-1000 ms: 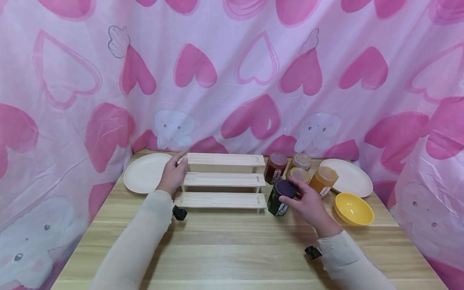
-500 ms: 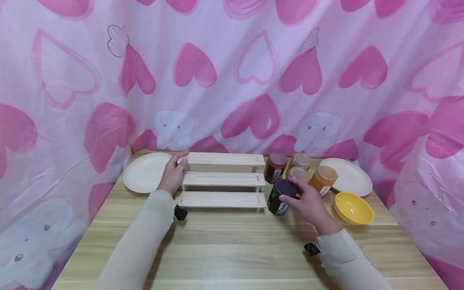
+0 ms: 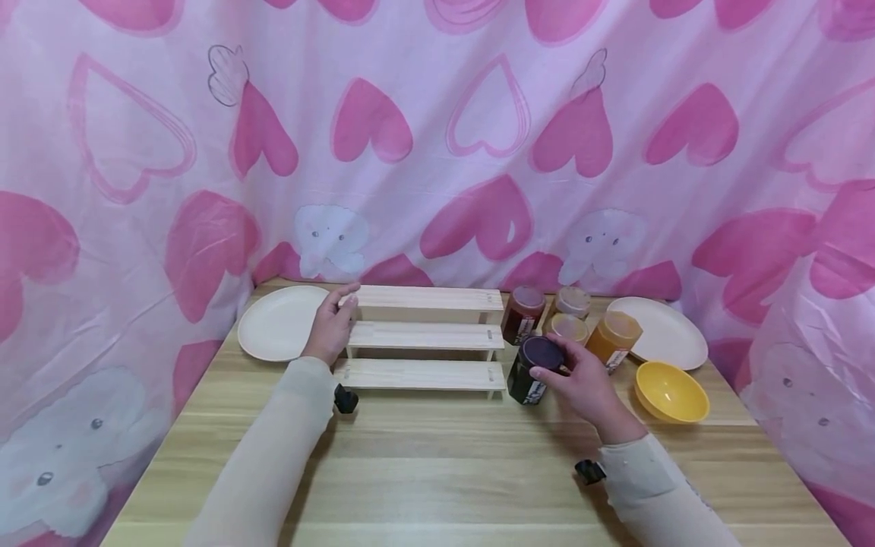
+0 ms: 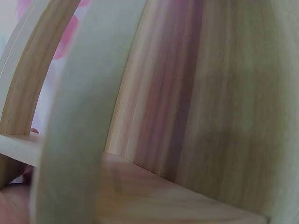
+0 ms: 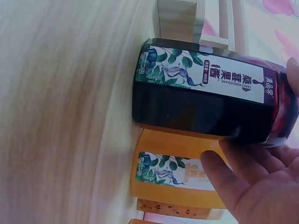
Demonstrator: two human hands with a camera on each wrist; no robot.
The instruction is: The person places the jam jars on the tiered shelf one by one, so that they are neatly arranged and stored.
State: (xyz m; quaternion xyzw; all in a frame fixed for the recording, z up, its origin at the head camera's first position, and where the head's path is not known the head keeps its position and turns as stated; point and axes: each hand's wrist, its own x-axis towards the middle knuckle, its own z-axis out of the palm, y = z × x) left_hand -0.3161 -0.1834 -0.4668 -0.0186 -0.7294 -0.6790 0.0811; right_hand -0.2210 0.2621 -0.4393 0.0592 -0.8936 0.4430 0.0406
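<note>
1. Nearest the person, the right hand (image 3: 584, 384) curls its fingers over the purple lid of a dark jam jar (image 3: 533, 370); this grip holds the jar upright on the pale wood-grain counter (image 3: 437, 463), just right of the rack's lowest step.
2. Seen from the right wrist, the dark jam jar (image 5: 210, 105) is faceted glass with near-black contents and a white band label printed with leaves.
3. Behind it stand four more labelled jars: a red jar (image 3: 522, 314), an orange jar (image 3: 613, 339) and two pale-lidded jars (image 3: 570, 317), close together.
4. At the left, the left hand (image 3: 331, 328) grips the left end of a three-step rack (image 3: 424, 336) of bare light wood slats.
5. A round cream plate (image 3: 276, 323) lies left of the rack; a second cream plate (image 3: 666, 330) and a smooth yellow bowl (image 3: 670, 393) lie at the right.
6. Pink heart-printed cloth (image 3: 437, 137) hangs behind.
</note>
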